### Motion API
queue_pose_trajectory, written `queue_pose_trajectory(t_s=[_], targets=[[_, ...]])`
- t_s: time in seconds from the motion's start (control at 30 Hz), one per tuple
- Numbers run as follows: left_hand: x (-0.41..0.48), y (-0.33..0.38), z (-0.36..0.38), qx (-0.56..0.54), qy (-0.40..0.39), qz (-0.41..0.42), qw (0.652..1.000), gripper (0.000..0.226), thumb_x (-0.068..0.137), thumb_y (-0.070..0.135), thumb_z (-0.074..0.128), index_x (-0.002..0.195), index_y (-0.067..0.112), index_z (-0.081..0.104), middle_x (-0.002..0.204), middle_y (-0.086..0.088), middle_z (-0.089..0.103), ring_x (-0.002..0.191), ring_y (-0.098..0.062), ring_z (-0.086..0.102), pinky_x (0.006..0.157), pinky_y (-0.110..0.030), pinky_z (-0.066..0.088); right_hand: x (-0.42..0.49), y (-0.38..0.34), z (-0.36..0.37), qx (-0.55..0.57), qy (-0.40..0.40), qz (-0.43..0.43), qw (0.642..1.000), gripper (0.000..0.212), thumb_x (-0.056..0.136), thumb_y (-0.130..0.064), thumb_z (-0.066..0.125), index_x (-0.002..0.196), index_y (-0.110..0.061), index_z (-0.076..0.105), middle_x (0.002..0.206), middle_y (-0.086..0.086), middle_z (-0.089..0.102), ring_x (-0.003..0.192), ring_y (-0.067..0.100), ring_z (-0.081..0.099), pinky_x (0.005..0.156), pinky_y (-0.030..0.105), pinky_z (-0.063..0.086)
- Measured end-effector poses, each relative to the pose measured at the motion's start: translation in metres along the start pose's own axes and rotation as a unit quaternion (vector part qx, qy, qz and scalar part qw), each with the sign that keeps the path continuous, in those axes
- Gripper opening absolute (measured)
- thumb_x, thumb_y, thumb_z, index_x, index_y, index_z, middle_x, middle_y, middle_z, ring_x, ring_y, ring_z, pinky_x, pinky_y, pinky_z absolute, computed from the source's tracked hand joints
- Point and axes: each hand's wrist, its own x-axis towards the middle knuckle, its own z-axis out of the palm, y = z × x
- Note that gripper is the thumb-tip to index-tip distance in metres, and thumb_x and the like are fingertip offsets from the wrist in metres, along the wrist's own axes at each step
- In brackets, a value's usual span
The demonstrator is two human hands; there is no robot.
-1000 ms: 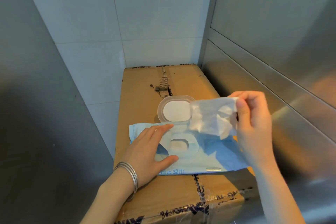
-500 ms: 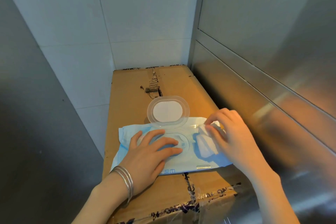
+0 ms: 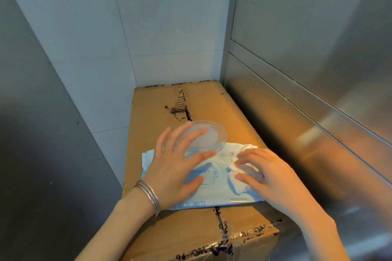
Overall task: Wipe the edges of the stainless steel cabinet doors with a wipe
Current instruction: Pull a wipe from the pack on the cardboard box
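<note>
A blue and white wet-wipe pack [image 3: 214,196] lies on a cardboard box [image 3: 212,104]. Its clear oval lid [image 3: 212,136] is tipped partway over the opening. My left hand [image 3: 176,167], fingers spread and straight, touches the lid from the left. A crumpled white wipe [image 3: 238,189] sits on the pack's right end, and my right hand [image 3: 273,176] holds it between thumb and curled fingers. The stainless steel cabinet doors [image 3: 297,125] stand just right of the box, with a horizontal seam between the upper and lower door.
A white tiled wall [image 3: 169,27] rises behind the box. A grey steel panel [image 3: 31,133] closes off the left side. The box fills the narrow gap between panel and cabinet; its taped front edge [image 3: 222,246] is near me.
My left hand lifted off the pack's opening and moved up to the lid, which has tipped forward from lying flat open. My right hand stays on the wipe at the pack's right end.
</note>
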Motion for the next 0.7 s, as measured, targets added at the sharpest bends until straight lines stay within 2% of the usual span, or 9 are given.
queue_pose_trajectory(t_s=[0.07, 0.13, 0.2, 0.27, 0.37, 0.43, 0.5, 0.57, 0.7], targets=[[0.011, -0.006, -0.003, 0.023, -0.033, -0.054, 0.998, 0.089, 0.077, 0.053, 0.07, 0.152, 0.033, 0.024, 0.162, -0.012, 0.006, 0.149, -0.031, -0.001, 0.118, -0.057, 0.005, 0.0, -0.001, 0.002, -0.015, 0.016, -0.004, 1.0, 0.023, 0.088, -0.043, 0.059, 0.108, -0.033, 0.062, 0.119, -0.02, 0.056, 0.113, -0.001, 0.046, 0.09, 0.009, 0.033], [0.014, -0.009, -0.004, 0.011, -0.071, -0.087, 0.994, 0.104, 0.081, 0.06, 0.062, 0.147, 0.04, -0.016, 0.162, -0.002, -0.014, 0.15, -0.021, -0.009, 0.122, -0.045, -0.004, -0.001, -0.004, 0.004, -0.019, 0.036, -0.001, 0.999, 0.02, 0.087, -0.038, 0.063, 0.106, -0.031, 0.063, 0.113, -0.017, 0.061, 0.106, 0.002, 0.054, 0.084, 0.009, 0.036], [0.009, -0.006, -0.007, -0.062, -0.052, -0.087, 0.993, 0.102, 0.082, 0.053, 0.066, 0.149, 0.038, -0.01, 0.16, -0.001, 0.016, 0.145, -0.018, 0.02, 0.12, -0.04, 0.017, -0.003, -0.006, 0.005, -0.019, 0.067, 0.01, 0.998, 0.02, 0.083, -0.029, 0.07, 0.103, -0.027, 0.065, 0.105, -0.012, 0.067, 0.095, 0.007, 0.062, 0.076, 0.006, 0.035], [-0.002, 0.001, -0.012, -0.093, -0.03, -0.069, 0.993, 0.089, 0.082, 0.044, 0.066, 0.153, 0.028, 0.016, 0.142, 0.001, 0.049, 0.126, -0.014, 0.046, 0.106, -0.034, 0.037, -0.005, -0.005, 0.004, -0.02, 0.11, 0.015, 0.994, 0.023, 0.077, -0.019, 0.077, 0.098, -0.022, 0.067, 0.098, -0.006, 0.07, 0.085, 0.012, 0.067, 0.073, 0.003, 0.034], [-0.025, 0.006, -0.009, -0.068, -0.043, -0.009, 0.997, 0.053, 0.082, 0.039, 0.064, 0.132, 0.024, 0.056, 0.124, 0.005, 0.064, 0.113, -0.015, 0.062, 0.092, -0.033, 0.051, -0.006, -0.004, 0.002, 0.011, 0.161, 0.015, 0.987, 0.022, 0.078, -0.011, 0.075, 0.097, -0.016, 0.067, 0.098, -0.004, 0.069, 0.083, 0.014, 0.067, 0.072, 0.011, 0.043], [-0.034, 0.009, -0.007, -0.084, -0.08, -0.009, 0.993, 0.04, 0.09, 0.042, 0.057, 0.127, 0.03, 0.063, 0.135, 0.007, 0.058, 0.126, -0.014, 0.054, 0.104, -0.034, 0.042, -0.006, -0.004, 0.003, 0.027, 0.185, 0.014, 0.982, 0.019, 0.078, -0.008, 0.074, 0.096, -0.012, 0.067, 0.098, -0.001, 0.068, 0.084, 0.015, 0.066, 0.074, 0.011, 0.043], [-0.038, 0.012, -0.004, -0.127, -0.113, -0.049, 0.984, 0.048, 0.095, 0.058, 0.034, 0.139, 0.043, 0.046, 0.151, 0.018, 0.033, 0.141, 0.0, 0.022, 0.116, -0.021, 0.009, -0.007, -0.007, 0.005, 0.042, 0.203, 0.006, 0.978, 0.019, 0.078, -0.005, 0.073, 0.095, -0.01, 0.068, 0.098, 0.001, 0.068, 0.088, 0.012, 0.064, 0.078, 0.006, 0.041], [-0.04, 0.013, 0.002, -0.113, -0.142, -0.057, 0.982, 0.055, 0.089, 0.068, 0.016, 0.142, 0.056, 0.026, 0.153, 0.03, 0.008, 0.138, 0.01, -0.005, 0.11, -0.011, -0.014, -0.009, -0.012, 0.007, 0.086, 0.233, -0.004, 0.969, 0.018, 0.078, -0.005, 0.071, 0.095, -0.01, 0.068, 0.097, -0.002, 0.066, 0.091, 0.004, 0.06, 0.076, 0.001, 0.043], [-0.035, 0.016, 0.003, -0.089, -0.162, -0.067, 0.981, 0.047, 0.095, 0.062, 0.02, 0.141, 0.056, 0.03, 0.154, 0.032, 0.011, 0.143, 0.008, 0.001, 0.111, -0.012, -0.01, 0.0, -0.026, 0.013, 0.102, 0.171, 0.009, 0.98, 0.015, 0.085, -0.013, 0.067, 0.099, -0.014, 0.07, 0.105, -0.004, 0.064, 0.097, 0.007, 0.058, 0.077, 0.006, 0.042]])
